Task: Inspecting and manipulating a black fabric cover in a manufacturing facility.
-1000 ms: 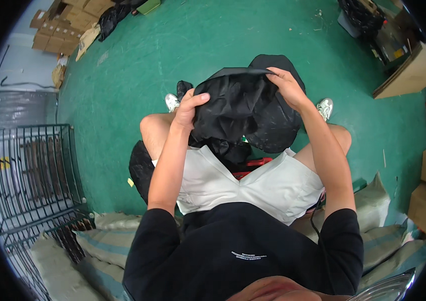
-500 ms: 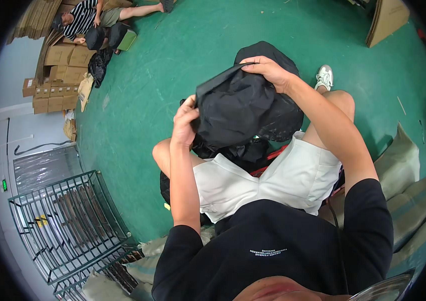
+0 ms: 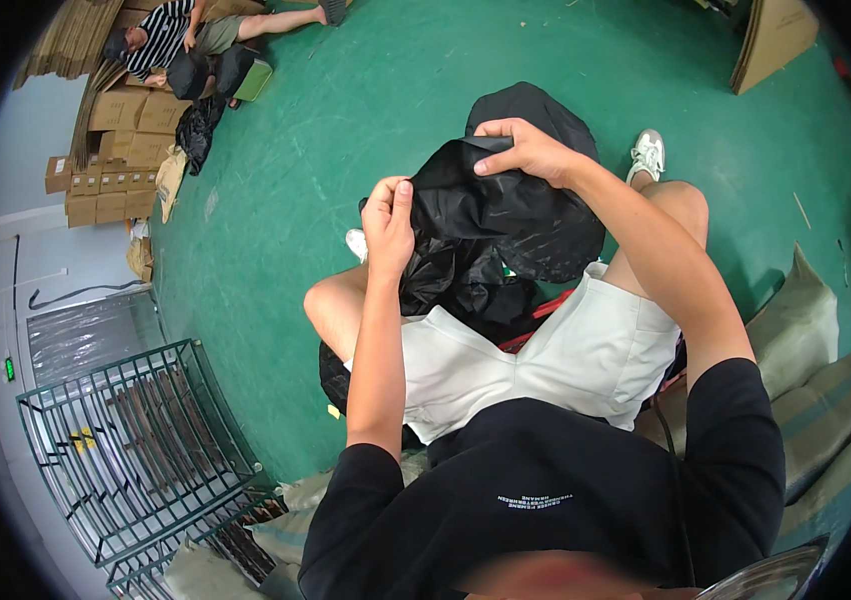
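A piece of thin black fabric (image 3: 467, 205) hangs between my two hands, its upper edge drawn toward the far side. My left hand (image 3: 388, 222) pinches its left corner, thumb on top. Farther to the right, my right hand (image 3: 527, 155) grips the same edge between thumb and fingers. Behind and under it lies a larger rounded black fabric item (image 3: 545, 115), partly covered. Crumpled black material (image 3: 445, 278) is bunched between my knees, with a red bar (image 3: 550, 305) showing beside it.
On the far left a person (image 3: 170, 45) sits by stacked cardboard boxes (image 3: 120, 108), holding black items. A dark metal rack (image 3: 135, 450) stands at the left. Woven sacks (image 3: 795, 320) lie at my right. A cardboard sheet (image 3: 773, 45) leans at the far right on the green floor (image 3: 275, 210).
My left hand has moved up and to the right, closer to my right hand. The fabric, spread wide before, is now gathered smaller, and my right thumb has come over its edge.
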Demonstrator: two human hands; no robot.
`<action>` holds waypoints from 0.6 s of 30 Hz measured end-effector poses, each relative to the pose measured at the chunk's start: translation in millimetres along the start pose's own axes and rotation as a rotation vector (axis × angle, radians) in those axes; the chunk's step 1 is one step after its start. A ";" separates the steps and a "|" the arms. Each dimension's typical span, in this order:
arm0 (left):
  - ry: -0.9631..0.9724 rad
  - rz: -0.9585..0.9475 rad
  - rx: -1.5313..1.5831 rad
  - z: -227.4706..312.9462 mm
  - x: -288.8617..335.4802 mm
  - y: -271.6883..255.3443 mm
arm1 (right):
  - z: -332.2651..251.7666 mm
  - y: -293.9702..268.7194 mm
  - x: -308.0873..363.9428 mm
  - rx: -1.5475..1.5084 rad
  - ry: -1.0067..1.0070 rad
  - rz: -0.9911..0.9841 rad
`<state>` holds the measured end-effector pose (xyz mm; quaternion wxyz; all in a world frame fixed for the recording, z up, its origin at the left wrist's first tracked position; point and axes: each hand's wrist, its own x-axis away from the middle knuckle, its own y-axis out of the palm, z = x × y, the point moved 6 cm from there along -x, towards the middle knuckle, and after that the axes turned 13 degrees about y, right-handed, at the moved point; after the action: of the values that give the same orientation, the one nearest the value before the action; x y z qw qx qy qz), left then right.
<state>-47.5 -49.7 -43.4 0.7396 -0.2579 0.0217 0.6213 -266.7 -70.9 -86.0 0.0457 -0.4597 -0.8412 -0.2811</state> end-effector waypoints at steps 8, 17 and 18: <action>-0.337 0.074 0.771 14.4 -2.4 -0.4 | 10.7 -8.6 -14.7 0.310 -0.063 0.074; -0.293 0.189 0.964 16.3 -4.5 -22.5 | 13.3 -22.7 -15.9 0.223 -0.009 0.259; -0.304 0.229 0.938 11.3 -4.3 -28.1 | 12.2 -17.4 -15.1 -0.100 0.017 0.089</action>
<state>-25.6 -51.7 -22.1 0.6979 0.1992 0.2187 0.6522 -269.8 -83.2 -108.7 0.0423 -0.4961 -0.8043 -0.3242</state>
